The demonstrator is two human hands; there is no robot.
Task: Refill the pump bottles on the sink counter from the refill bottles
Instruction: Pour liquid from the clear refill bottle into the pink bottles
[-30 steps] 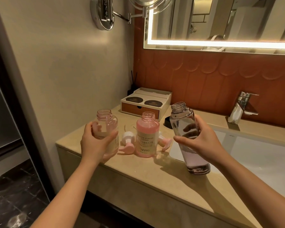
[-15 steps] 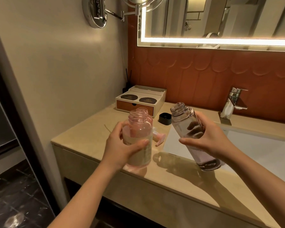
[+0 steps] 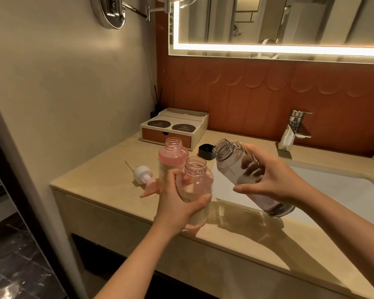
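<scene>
My left hand (image 3: pixel 177 203) grips an open pink pump bottle (image 3: pixel 198 186) with little liquid in it, held just above the counter's front part. My right hand (image 3: pixel 268 180) holds a clear refill bottle (image 3: pixel 231 162), tilted with its open neck pointing left towards the pink bottle's mouth; a small amount of liquid sits at its lower end. No liquid is flowing. Behind stands a second open pink bottle (image 3: pixel 173 156), fuller. A white-and-pink pump head (image 3: pixel 144 175) lies on the counter to the left. A black cap (image 3: pixel 205 151) lies behind the bottles.
The beige counter (image 3: pixel 108 167) ends at a wall on the left. A white sink basin (image 3: pixel 343 190) lies under my right hand, with a chrome tap (image 3: pixel 296 128) behind. A small drawer box (image 3: pixel 175 128) and a reed diffuser (image 3: pixel 157 104) stand at the back.
My left hand carried the near-empty pink bottle from the left to in front of the fuller one. My right hand lifted the clear bottle and tilted it towards the pink bottle's mouth.
</scene>
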